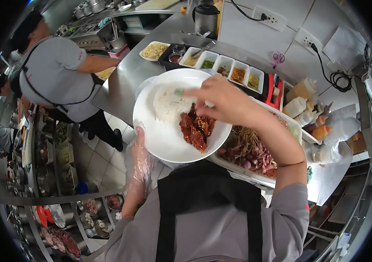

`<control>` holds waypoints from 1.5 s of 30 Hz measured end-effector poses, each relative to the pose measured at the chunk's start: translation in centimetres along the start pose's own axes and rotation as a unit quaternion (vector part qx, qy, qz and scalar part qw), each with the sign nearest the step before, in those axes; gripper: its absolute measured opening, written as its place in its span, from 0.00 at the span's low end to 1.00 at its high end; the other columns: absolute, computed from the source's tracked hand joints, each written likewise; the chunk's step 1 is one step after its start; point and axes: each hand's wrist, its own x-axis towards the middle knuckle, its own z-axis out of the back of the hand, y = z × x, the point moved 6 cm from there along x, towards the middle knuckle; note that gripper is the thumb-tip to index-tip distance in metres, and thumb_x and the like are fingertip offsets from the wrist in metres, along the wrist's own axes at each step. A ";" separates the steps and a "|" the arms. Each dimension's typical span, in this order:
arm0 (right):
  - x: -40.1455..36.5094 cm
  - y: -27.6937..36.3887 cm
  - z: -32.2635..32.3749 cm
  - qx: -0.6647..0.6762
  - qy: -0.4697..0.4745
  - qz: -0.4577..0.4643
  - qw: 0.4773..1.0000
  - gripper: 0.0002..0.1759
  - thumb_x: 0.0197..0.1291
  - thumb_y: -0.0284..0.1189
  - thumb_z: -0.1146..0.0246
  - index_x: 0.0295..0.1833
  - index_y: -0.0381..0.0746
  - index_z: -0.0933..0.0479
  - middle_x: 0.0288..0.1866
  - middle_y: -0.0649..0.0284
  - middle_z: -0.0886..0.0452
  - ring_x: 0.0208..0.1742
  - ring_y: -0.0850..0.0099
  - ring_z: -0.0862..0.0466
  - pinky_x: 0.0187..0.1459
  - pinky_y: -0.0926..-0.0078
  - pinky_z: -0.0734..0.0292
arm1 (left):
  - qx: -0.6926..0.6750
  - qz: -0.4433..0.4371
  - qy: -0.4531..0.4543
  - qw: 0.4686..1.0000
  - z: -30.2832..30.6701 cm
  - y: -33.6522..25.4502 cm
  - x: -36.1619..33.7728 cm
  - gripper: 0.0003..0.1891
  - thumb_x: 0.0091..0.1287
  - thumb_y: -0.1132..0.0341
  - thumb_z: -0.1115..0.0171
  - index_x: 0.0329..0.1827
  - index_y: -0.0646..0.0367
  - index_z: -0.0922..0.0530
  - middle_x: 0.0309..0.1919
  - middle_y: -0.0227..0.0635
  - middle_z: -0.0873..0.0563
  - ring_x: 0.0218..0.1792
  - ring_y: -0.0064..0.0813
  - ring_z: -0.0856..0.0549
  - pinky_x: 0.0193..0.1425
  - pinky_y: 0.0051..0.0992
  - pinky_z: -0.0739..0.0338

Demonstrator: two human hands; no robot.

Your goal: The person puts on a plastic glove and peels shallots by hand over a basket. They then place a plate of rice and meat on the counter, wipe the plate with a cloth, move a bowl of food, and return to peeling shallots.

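A round white plate is in front of me, tilted slightly. On it lie a mound of white rice and, beside the rice, glossy red-brown glazed meat pieces dotted with small pale bits. My left hand, in a clear plastic glove, grips the plate's lower left rim. Bare and closed, my right hand reaches over the plate from the right. A small green garnish shows at its fingertips, just above the rice. Part of the meat is hidden under that hand.
White garnish tubs line the back of the steel counter, with a bowl of shredded food at their left. A tray of red onions stands close on the right, near squeeze bottles. A co-worker stands at left.
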 end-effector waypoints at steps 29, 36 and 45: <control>23.6 -27.8 -14.1 -0.237 -0.031 -0.260 0.935 0.13 0.57 0.26 0.48 0.42 0.32 0.21 0.42 0.48 0.18 0.44 0.57 0.17 0.43 0.61 0.21 | 0.102 -0.118 -0.231 0.960 14.8 -3.9 1.6 0.36 0.63 0.40 0.47 0.57 0.69 0.31 0.50 0.43 0.22 0.47 0.32 0.21 0.51 0.29 0.28; 23.4 -28.3 -13.4 -0.069 0.192 -0.298 0.933 0.08 0.56 0.22 0.47 0.41 0.34 0.26 0.44 0.46 0.20 0.45 0.53 0.18 0.46 0.58 0.22 | 0.049 -0.125 -0.268 0.954 13.5 -4.2 2.5 0.37 0.65 0.38 0.52 0.51 0.72 0.27 0.44 0.46 0.20 0.42 0.31 0.21 0.48 0.28 0.27; 22.3 -21.3 -10.3 -0.199 0.023 -0.060 0.978 0.08 0.55 0.22 0.47 0.39 0.35 0.24 0.37 0.48 0.19 0.43 0.52 0.19 0.44 0.56 0.24 | 0.105 -0.179 -0.207 0.956 11.8 -4.6 4.8 0.36 0.66 0.39 0.53 0.51 0.73 0.28 0.44 0.48 0.20 0.44 0.31 0.20 0.48 0.31 0.26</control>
